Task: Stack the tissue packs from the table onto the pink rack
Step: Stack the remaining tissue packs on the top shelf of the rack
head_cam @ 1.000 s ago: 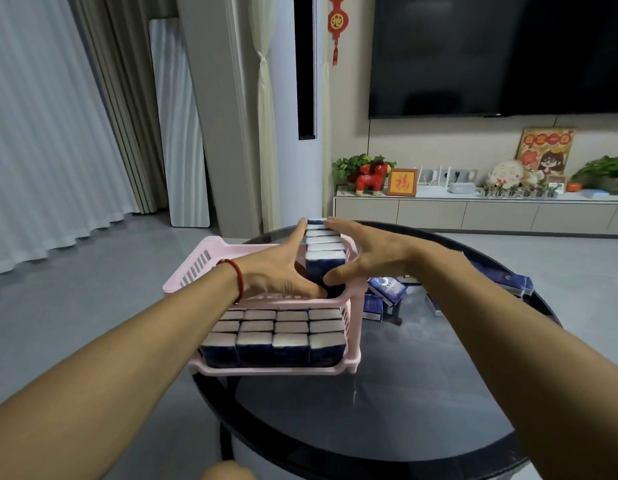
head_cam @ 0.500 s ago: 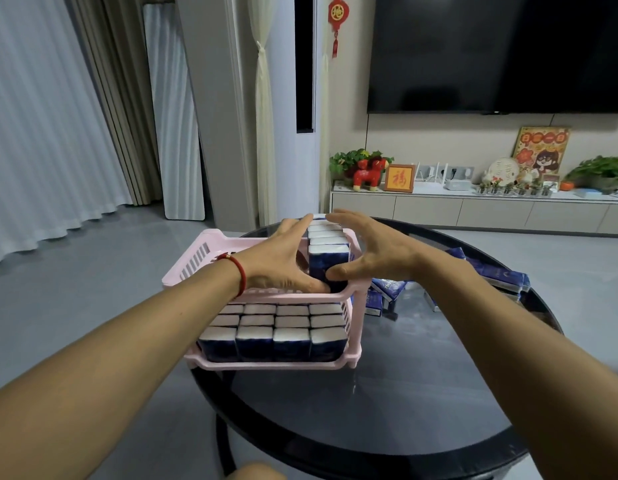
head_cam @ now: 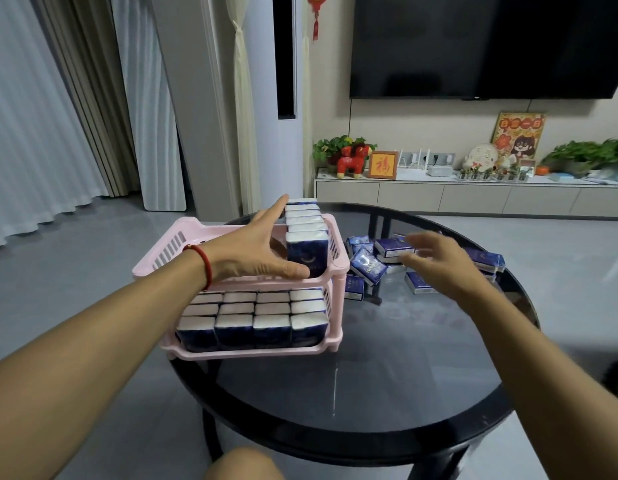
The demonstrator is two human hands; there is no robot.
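The pink rack [head_cam: 337,263] has its lower tier full and one upper row started; loose tissue packs [head_cam: 392,247] remain on the bench [head_cam: 369,393] just right of it. The left hand [head_cam: 255,252] rests flat against that row; the right hand [head_cam: 435,258], fingers spread and empty, hovers over the loose packs.

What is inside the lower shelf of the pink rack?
The lower shelf holds tissue packs standing in tight rows, four across, three rows showing. The upper shelf and the left hand cover whatever stands further back.
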